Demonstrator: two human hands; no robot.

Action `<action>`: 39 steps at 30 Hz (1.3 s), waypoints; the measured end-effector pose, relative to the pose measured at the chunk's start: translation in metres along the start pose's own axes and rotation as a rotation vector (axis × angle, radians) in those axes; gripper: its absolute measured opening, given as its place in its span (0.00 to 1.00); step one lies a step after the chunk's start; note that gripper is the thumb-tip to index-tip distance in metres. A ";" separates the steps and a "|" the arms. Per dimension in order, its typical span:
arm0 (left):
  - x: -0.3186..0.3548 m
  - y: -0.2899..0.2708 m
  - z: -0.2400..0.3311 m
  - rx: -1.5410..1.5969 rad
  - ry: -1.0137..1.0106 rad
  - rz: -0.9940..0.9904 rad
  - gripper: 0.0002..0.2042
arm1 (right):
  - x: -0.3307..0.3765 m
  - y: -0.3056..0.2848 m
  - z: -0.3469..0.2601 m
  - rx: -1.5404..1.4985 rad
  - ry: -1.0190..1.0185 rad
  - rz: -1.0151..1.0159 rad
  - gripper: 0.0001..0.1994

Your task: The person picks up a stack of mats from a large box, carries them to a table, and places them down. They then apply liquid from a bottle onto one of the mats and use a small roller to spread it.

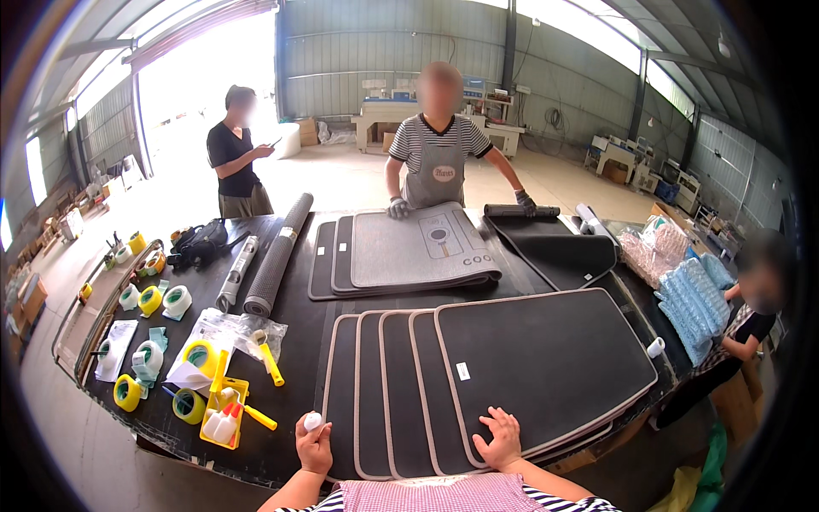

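My left hand (315,450) is closed round a small white roll (313,421), apparently of labels, at the left edge of a fanned row of dark mats. With fingers spread, my right hand (502,439) lies on the lower left part of the top mat (546,358). That black mat has a light bound edge and a small white label (463,371) near its left side. The other mats peek out in overlapping strips to its left, lying on the black table (294,367).
Across the table a gloved co-worker (433,158) touches a grey mat pile (401,247) and a rolled dark mat (522,211). Tape rolls (198,356) and a yellow tray (224,416) with glue bottles lie left. Bubble-wrapped packs (691,307) and another person (751,316) are right.
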State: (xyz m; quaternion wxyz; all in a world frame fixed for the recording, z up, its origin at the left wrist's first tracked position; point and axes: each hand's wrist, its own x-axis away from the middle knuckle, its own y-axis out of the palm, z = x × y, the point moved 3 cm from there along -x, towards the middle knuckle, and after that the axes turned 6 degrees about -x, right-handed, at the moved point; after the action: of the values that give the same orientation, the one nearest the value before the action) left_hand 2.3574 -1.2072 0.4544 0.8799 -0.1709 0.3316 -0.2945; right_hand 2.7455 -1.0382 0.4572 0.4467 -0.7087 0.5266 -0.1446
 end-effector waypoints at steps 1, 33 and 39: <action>0.000 -0.001 -0.001 0.001 -0.004 0.001 0.07 | 0.000 0.001 0.000 0.001 -0.005 0.003 0.25; -0.015 0.010 -0.080 -0.337 0.106 0.285 0.11 | 0.001 -0.001 -0.004 0.027 -0.018 -0.015 0.25; -0.036 0.011 -0.089 -0.412 -0.065 0.365 0.11 | -0.004 0.000 -0.013 0.028 0.004 -0.072 0.25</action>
State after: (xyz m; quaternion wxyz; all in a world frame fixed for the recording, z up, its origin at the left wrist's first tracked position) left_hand 2.2791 -1.1857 0.4018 0.8753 -0.2931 0.3812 -0.0518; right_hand 2.7351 -1.0408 0.4653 0.4501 -0.7205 0.4996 -0.1692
